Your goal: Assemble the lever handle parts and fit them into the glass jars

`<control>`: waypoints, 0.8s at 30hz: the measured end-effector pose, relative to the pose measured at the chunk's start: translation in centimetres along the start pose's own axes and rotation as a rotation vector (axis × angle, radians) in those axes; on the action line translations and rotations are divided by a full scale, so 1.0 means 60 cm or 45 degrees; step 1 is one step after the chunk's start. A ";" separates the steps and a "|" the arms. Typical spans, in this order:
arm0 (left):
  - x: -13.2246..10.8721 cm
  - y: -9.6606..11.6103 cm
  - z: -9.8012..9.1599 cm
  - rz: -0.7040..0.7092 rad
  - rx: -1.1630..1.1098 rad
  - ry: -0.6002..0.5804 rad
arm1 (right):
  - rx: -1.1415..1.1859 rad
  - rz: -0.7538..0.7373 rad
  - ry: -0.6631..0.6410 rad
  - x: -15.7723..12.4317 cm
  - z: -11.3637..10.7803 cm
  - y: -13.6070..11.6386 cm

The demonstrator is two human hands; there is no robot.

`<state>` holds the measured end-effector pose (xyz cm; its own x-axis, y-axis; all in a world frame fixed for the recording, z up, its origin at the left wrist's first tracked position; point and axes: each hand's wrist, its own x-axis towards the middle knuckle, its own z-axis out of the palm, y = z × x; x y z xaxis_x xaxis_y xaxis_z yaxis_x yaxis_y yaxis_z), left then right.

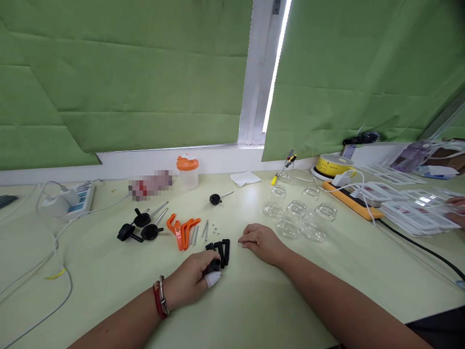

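Note:
My left hand [192, 281], with a white wrap on one finger, is closed on a black part [215, 264] near the table's front middle. Black handles [225, 252] lie just beyond its fingers. My right hand [263, 242] rests on the table with its fingers bent together; whether anything small is under the fingertips is hidden. To the left are orange clips [178, 235], thin metal rods [206, 230] and small nuts [215, 229]. Black lids with metal rods [142, 219] lie farther left, and another black lid [215, 199] lies behind. Several glass jars [288, 225] stand beyond my right hand.
An orange-lidded cup [188, 173] and a white paper [245, 179] are at the back. White cables and a power strip [80, 201] lie left. At right are an orange power strip [350, 201], a yellow tin [332, 166], stacked white trays [410, 218] and another person's hand [457, 211].

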<state>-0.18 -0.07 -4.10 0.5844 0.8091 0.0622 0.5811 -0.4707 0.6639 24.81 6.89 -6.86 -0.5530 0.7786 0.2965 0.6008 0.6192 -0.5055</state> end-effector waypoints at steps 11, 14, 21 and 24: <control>0.002 -0.001 -0.001 0.016 -0.006 0.010 | -0.012 -0.018 -0.012 0.003 -0.011 -0.014; 0.001 -0.001 0.000 0.026 -0.021 0.016 | -0.013 -0.019 -0.033 0.004 -0.011 -0.016; 0.001 -0.002 0.001 0.055 -0.018 0.025 | -0.028 -0.028 -0.052 0.007 -0.010 -0.022; 0.001 0.000 0.001 0.064 -0.017 0.022 | 0.068 -0.067 0.051 0.006 -0.012 -0.051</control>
<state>-0.12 -0.02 -4.14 0.6027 0.7905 0.1088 0.5433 -0.5064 0.6696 23.14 5.34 -4.63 -0.5586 0.7495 0.3553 0.5394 0.6537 -0.5308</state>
